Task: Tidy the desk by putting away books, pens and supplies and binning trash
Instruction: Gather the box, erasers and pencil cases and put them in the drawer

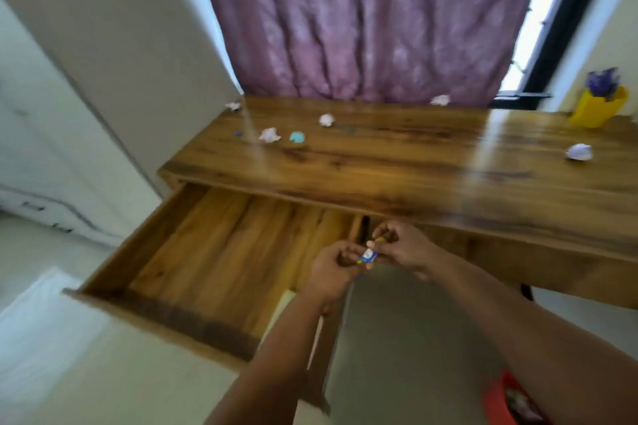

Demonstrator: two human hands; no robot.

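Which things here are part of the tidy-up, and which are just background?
Job:
- small blue-and-white item, pinched between left hand and right hand
- open drawer
- crumpled paper balls on the desk
- red bin

Background:
- yellow pot
- purple curtain

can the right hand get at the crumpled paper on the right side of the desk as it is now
Probably not yet: the right hand is busy pinching a small item; the crumpled paper lies unobstructed on the desk.
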